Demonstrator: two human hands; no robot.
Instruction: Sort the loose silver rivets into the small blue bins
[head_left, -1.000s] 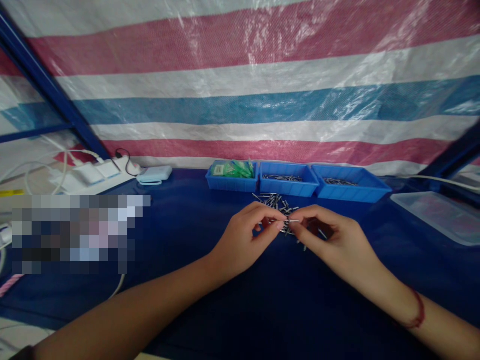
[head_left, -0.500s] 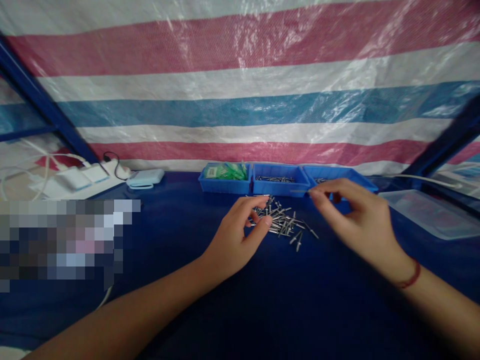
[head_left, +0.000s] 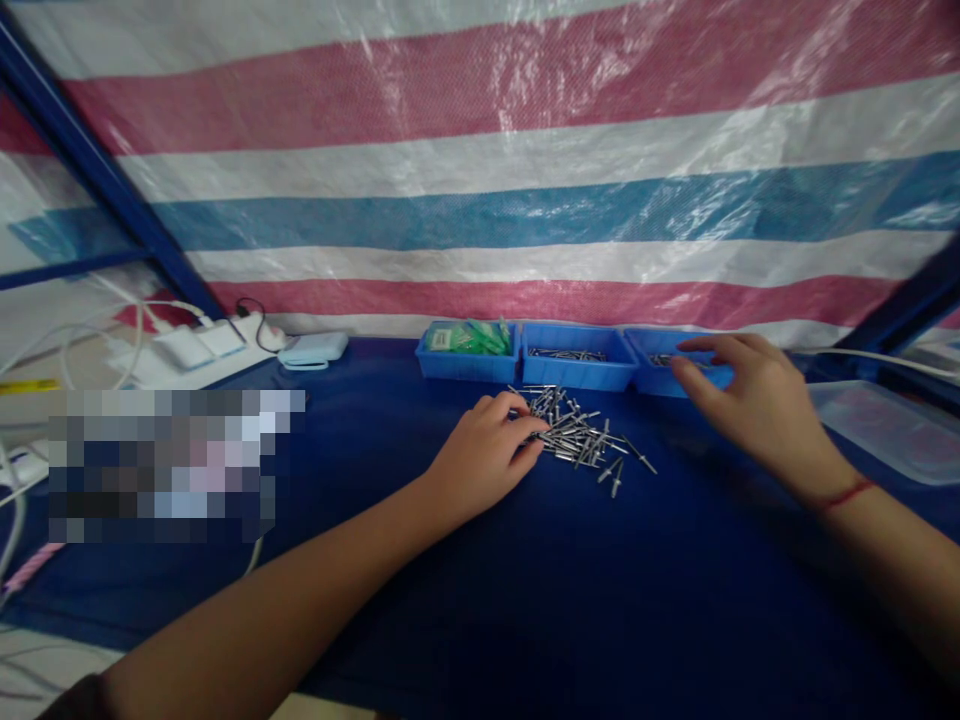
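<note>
A loose pile of small metal pins [head_left: 581, 435] lies on the dark blue table cover [head_left: 570, 590]. My left hand [head_left: 487, 455] rests at the pile's left edge, fingertips pinched together on the pins. My right hand [head_left: 750, 400] hovers over the right blue bin [head_left: 660, 375], fingers spread and nothing visible in them. That bin holds more metal pins. The middle blue bin [head_left: 577, 368] also holds pins, and the left blue bin [head_left: 465, 352] holds green packets.
A striped plastic tarp [head_left: 487, 170] closes off the back. A white power strip with plugs [head_left: 202, 345] and a pale blue device [head_left: 311, 350] lie at the back left. A clear plastic lid [head_left: 885, 425] sits at the right. Blue frame posts stand at both sides.
My hands were pinched together over the pile, holding one pin. My right hand carried it right to the right bin and opened. My left hand dropped back onto the pile.
</note>
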